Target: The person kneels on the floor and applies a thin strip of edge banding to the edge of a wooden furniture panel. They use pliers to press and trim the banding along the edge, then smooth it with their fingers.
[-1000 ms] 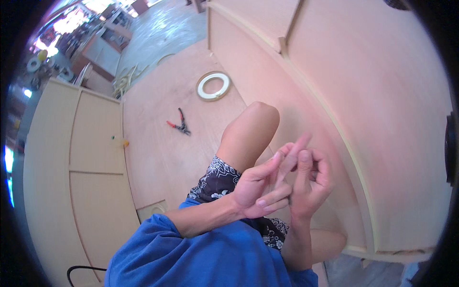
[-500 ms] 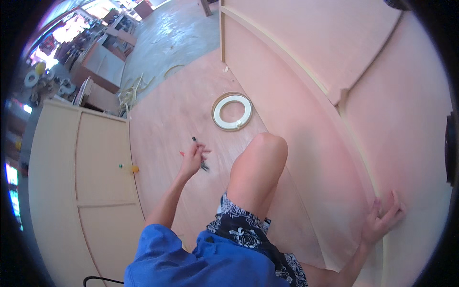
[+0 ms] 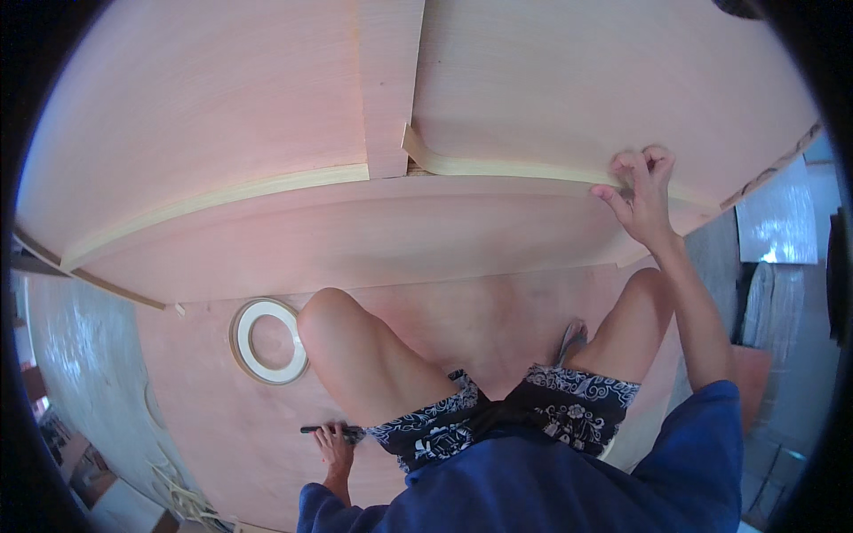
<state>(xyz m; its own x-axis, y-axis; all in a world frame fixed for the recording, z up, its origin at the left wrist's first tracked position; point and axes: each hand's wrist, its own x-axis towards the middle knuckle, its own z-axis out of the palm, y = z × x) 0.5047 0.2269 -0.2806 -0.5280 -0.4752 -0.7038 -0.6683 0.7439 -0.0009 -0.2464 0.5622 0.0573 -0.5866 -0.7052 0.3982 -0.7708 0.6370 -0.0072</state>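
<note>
My left hand (image 3: 335,446) is closed around a slim black-handled tool (image 3: 313,430) beside my left thigh, low over the wooden sheet; its exact kind I cannot make out. My right hand (image 3: 641,191) is at the pale edging strip (image 3: 515,167) on the curved wooden panel. Its thumb stretches out and its fingers are bent, apart from the thumb, with nothing seen between them. The strip's left end (image 3: 409,140) curls up and away from the panel, next to an upright wooden band (image 3: 384,107). Another pale strip (image 3: 222,197) follows the curve further left.
A roll of pale edging (image 3: 242,354) lies on the reddish wooden sheet (image 3: 204,435) by my left knee. Loose strips (image 3: 178,489) are on the floor at lower left. Wrapped sheets (image 3: 775,222) stand at the right. My bent legs are between the hands.
My view has swung right to face the curved panel. My right hand is now on the edging farther up in view; my left hand has come low by my thigh, still holding the tool.
</note>
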